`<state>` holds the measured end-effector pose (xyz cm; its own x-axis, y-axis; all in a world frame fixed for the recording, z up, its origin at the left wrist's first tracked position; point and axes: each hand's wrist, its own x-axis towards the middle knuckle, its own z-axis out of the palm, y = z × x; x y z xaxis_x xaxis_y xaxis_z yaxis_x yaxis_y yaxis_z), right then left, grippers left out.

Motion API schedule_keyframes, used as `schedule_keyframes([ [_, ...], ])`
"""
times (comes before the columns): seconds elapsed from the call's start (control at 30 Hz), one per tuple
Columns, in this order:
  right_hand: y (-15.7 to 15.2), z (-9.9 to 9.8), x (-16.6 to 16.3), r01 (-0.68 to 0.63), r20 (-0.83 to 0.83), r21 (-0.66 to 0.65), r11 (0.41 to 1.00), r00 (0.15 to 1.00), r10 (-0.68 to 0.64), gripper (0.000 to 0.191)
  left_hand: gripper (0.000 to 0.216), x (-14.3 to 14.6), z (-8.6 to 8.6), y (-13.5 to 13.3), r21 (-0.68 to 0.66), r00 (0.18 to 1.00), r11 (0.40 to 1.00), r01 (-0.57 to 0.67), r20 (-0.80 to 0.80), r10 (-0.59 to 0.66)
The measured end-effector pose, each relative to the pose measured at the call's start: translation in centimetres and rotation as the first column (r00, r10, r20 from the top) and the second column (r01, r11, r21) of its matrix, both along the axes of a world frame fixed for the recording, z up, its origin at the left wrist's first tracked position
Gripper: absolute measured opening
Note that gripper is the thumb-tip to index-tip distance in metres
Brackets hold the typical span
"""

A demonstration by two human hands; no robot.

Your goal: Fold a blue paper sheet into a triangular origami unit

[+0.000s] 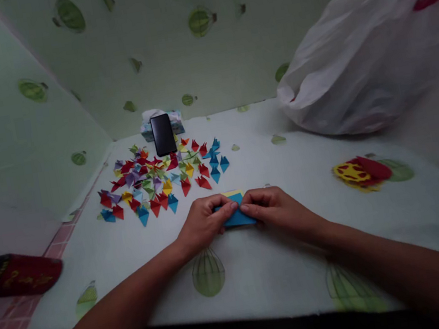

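Between my two hands is a small sheet of blue paper [238,218], with a yellow edge showing behind its top. My left hand [207,220] pinches its left side, the thumb lying across the front. On the right side, my right hand [270,205] grips it the same way, and the two thumb tips nearly meet at the upper middle. Some fingers are hidden behind the paper. Just beyond and to the left lies a spread of small folded paper pieces [162,201] in red, blue, yellow, purple and green.
A black phone [163,134] leans against a tissue box [176,122] at the back. A white plastic bag [338,66] bulges at the back right, with red and yellow cut-out pieces [362,173] nearer. A red can [19,275] is at the far left, by the table [166,299].
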<state>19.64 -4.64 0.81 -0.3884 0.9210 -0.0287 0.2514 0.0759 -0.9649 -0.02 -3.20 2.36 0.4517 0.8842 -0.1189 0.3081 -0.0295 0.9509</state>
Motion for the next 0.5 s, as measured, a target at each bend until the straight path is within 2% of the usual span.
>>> schedule_keyframes([
  [0.17, 0.12, -0.02, 0.02, 0.085, -0.029, -0.006, 0.996, 0.996, -0.085, 0.031, 0.031, -0.06, 0.09, 0.25, -0.070, 0.998, 0.996, -0.052, 0.034, 0.054],
  [0.27, 0.17, -0.11, 0.06, 0.061, -0.037, -0.016, 0.998, 0.997, -0.061, 0.033, 0.029, -0.08, -0.03, 0.32, -0.043, 0.998, 0.997, -0.058, 0.021, 0.059],
  [0.4, 0.13, -0.16, 0.06, 0.021, -0.046, -0.050, 0.999, 0.999, -0.023, 0.039, 0.027, -0.06, -0.22, 0.23, 0.039, 1.000, 0.999, -0.008, -0.010, 0.008],
  [0.5, 0.11, -0.16, 0.06, 0.047, -0.039, -0.033, 0.998, 0.998, -0.049, 0.037, 0.026, 0.00, -0.33, 0.23, -0.017, 0.999, 1.000, -0.007, 0.035, 0.008],
])
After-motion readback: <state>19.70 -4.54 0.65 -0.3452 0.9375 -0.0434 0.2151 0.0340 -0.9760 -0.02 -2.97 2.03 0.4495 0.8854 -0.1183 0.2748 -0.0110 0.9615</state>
